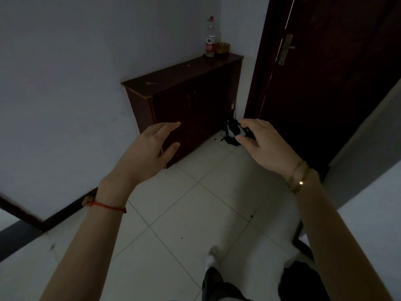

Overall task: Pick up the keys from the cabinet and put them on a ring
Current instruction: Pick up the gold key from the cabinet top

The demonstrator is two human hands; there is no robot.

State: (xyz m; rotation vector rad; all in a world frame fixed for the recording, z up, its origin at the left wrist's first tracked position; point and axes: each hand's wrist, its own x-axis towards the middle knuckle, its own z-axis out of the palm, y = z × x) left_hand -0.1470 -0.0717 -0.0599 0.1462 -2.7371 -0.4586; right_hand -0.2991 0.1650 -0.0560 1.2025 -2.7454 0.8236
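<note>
A low dark wooden cabinet [191,94] stands against the white wall ahead of me. Two small pale glints lie on its top, one [150,83] near the left end and one [189,65] further back; they are too small to tell as keys. My left hand [149,151] is raised in front of the cabinet's lower left corner, fingers spread, holding nothing. My right hand [262,146] is held up to the right, fingers apart and empty. No ring is visible.
A clear plastic bottle [210,38] with a red cap and a small yellowish dish [223,48] stand at the cabinet's far end. A dark door [325,72] with a metal handle is on the right. Black straps [232,132] lie on the tiled floor by the cabinet.
</note>
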